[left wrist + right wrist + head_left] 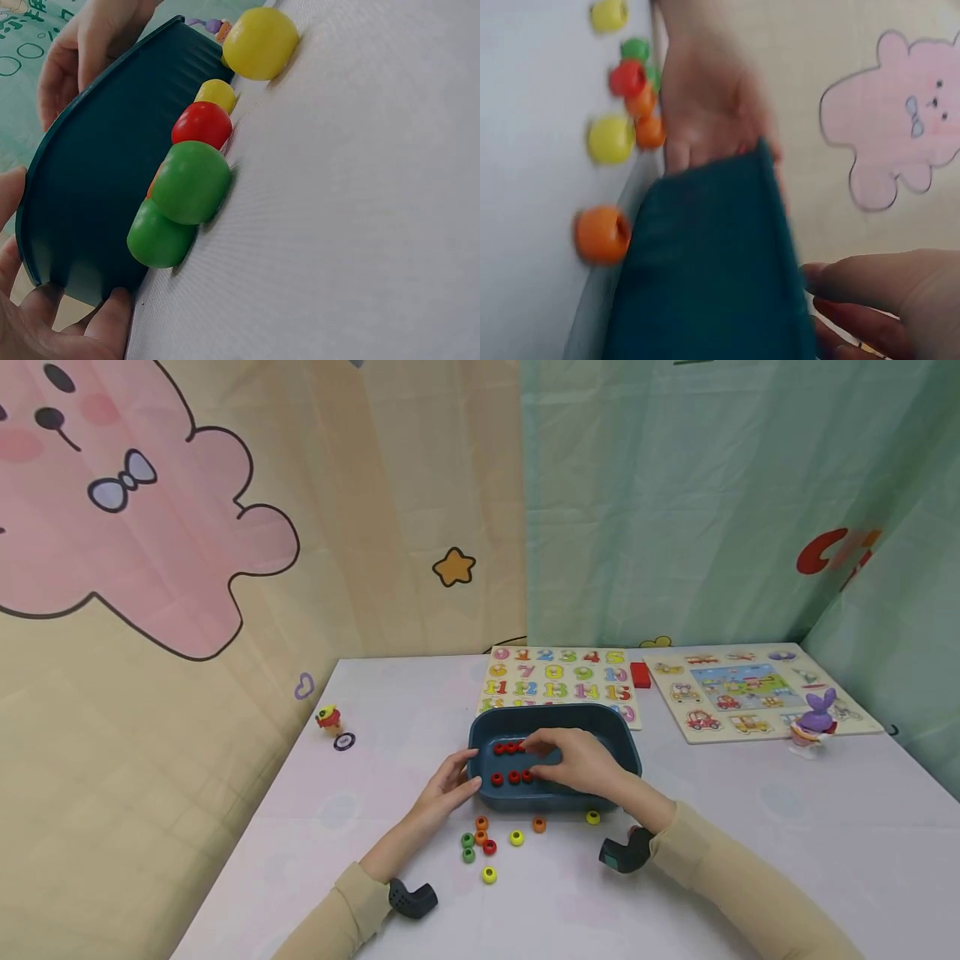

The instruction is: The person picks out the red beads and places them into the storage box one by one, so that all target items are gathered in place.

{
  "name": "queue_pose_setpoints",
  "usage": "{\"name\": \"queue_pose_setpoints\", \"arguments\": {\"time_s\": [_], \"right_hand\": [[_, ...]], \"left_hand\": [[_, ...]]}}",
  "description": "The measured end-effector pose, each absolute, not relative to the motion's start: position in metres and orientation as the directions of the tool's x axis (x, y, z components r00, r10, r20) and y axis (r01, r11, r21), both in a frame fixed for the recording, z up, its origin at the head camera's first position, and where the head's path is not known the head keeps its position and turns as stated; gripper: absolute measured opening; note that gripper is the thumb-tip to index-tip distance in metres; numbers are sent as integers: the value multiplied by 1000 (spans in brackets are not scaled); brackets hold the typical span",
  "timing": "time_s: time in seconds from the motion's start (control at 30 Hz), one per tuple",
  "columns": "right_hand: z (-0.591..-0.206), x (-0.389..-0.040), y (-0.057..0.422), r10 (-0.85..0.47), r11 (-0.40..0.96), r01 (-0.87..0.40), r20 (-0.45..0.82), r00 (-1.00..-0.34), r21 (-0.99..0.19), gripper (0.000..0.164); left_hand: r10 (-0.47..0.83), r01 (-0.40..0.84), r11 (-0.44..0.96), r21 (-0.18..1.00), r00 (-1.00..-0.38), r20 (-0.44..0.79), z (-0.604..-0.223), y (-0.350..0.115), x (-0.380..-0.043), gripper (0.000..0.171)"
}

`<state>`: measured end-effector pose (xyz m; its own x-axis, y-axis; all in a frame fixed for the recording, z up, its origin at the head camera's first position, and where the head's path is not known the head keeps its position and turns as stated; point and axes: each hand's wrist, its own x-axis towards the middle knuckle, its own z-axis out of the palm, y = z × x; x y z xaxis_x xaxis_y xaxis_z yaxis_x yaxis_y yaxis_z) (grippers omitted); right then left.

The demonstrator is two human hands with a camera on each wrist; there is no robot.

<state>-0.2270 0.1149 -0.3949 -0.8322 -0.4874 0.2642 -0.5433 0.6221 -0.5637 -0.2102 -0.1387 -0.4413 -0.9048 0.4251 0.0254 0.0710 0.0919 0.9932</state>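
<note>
A dark blue plastic bin stands on the table, with red beads inside in two short rows. My left hand holds the bin's left end, its thumb and fingers set against the rim and wall. Inside the bin reaches my right hand, thumb and index finger apart. Its thumb tip is by the last bead of the near row, its index tip by the last of the far row. From the right wrist view, the bin wall hides these fingertips and beads.
Before the bin lie loose green beads, orange beads, yellow beads and a red bead. Behind are a number puzzle board, a red block and a vehicle puzzle board. Small figures stand either side.
</note>
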Motion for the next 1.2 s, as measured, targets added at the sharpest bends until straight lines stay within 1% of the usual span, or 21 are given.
{"name": "queue_pose_setpoints", "arguments": {"time_s": [0.1,0.23,0.33,0.43,0.5,0.57,0.67,0.8,0.9,1.03,1.2], "right_hand": [[-388,-216,109,-509,542,-597,335,-793,-592,31],[-383,-198,98,-550,450,-655,390,-739,-607,28],[-385,-185,88,-594,407,-670,377,-711,-621,26],[-392,-175,79,-646,376,-661,329,-689,-649,25],[-398,-171,74,-677,369,-655,292,-675,-659,26],[-405,-167,70,-699,371,-644,255,-668,-669,26],[-416,-165,65,-715,391,-647,227,-661,-654,27],[-428,-164,61,-711,425,-665,228,-665,-614,25],[-434,-165,60,-707,445,-677,233,-668,-586,24],[-439,-166,58,-697,456,-684,249,-672,-569,20],[-444,-168,56,-687,453,-703,288,-667,-548,18]], "left_hand": [[420,66,84,994,-907,25,-451,-140,-215,52],[426,107,76,991,-902,65,-457,-141,-217,54],[443,168,83,982,-889,114,-460,-142,-218,54],[456,202,77,976,-878,145,-461,-143,-219,54],[457,196,71,978,-878,142,-461,-143,-219,54],[452,162,61,985,-884,118,-460,-142,-218,54],[451,130,71,989,-888,84,-448,-141,-213,53],[460,124,77,989,-885,75,-435,-138,-205,53],[463,127,72,989,-883,80,-434,-138,-204,53],[462,129,74,989,-883,81,-435,-139,-205,52],[455,116,56,992,-887,78,-447,-141,-213,50]]}}
